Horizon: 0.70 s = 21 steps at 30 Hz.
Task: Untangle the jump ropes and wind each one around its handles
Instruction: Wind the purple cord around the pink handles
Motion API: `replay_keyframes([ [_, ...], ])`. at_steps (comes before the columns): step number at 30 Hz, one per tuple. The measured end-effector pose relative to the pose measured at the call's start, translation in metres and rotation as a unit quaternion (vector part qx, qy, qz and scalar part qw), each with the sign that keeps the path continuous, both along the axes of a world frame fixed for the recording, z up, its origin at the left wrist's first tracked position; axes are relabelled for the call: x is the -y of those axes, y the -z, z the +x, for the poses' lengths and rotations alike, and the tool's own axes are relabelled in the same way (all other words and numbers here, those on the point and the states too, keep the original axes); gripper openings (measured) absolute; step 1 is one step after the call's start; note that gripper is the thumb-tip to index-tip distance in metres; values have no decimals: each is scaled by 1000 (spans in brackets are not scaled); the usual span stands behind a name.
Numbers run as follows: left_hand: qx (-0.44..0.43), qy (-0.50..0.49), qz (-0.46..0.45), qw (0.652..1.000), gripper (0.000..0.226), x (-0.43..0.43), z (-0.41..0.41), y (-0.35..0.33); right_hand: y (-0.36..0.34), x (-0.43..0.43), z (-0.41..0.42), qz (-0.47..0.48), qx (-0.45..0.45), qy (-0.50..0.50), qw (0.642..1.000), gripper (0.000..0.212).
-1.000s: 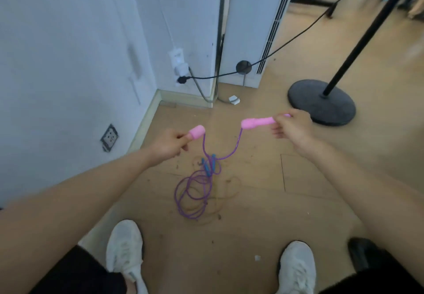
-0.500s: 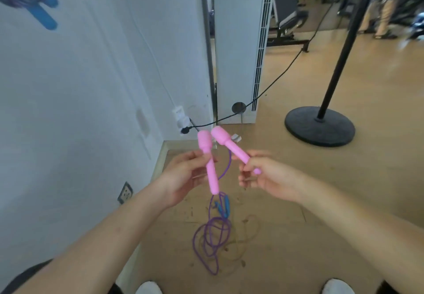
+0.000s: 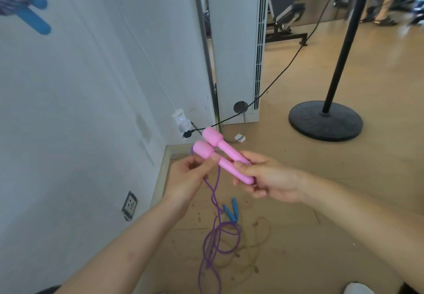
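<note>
Both pink handles (image 3: 220,156) sit side by side, right hand (image 3: 270,182) gripping them, left hand (image 3: 190,176) pinching one head.

Gym: weight bench (image 3: 284,14), wooden floor (image 3: 344,179).

two handles (image 3: 220,153) lie side by side, touching, heads toward 10 o'clock — held between the left hand (image 3: 188,179) at 9 o'clock and the right hand (image 3: 268,181) at 3. the rope (image 3: 215,238) hangs down to 6 o'clock, coiled on the floor (image 3: 298,259). the stand base (image 3: 325,121) sits at 2 o'clock, the wall (image 3: 80,87) at 9.
</note>
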State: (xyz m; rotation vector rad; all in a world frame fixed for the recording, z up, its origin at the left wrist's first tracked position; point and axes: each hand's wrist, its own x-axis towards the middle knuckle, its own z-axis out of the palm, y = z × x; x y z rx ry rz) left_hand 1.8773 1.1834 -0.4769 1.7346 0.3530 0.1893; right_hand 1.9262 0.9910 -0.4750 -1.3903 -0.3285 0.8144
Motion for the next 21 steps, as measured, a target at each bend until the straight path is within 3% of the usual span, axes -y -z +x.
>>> replay_keyframes([
  [3, 48, -69, 34, 996, 41, -14, 4, 0, -1, -2, 5, 28, -30, -25, 999, 25],
  [6, 75, -6, 29, 997, 66, -26, 8, -2, 0, 0, 6, 42, -71, -87, 993, 25],
  [9, 80, 87, 6, 993, 40, -30, 8, -5, 4, -2, 5, 70, -113, -132, 982, 24],
  [12, 67, 68, -23, 995, 30, -22, 4, -3, 9, -5, 3, 48, -103, -124, 986, 21],
  [14, 53, 45, -3, 998, 32, -17, 3, 1, 11, -9, 1, -34, -22, -112, 993, 28],
  [16, 44, 25, 29, 998, 33, -13, 4, 6, 13, -15, -4, -159, 129, -78, 976, 38],
  [18, 46, 3, 51, 998, 36, -9, 4, 10, 16, -22, -10, -251, 276, -13, 928, 42],
  [21, 36, -52, 80, 995, 38, -5, 6, 9, 13, -23, -19, -297, 416, 57, 858, 53],
])
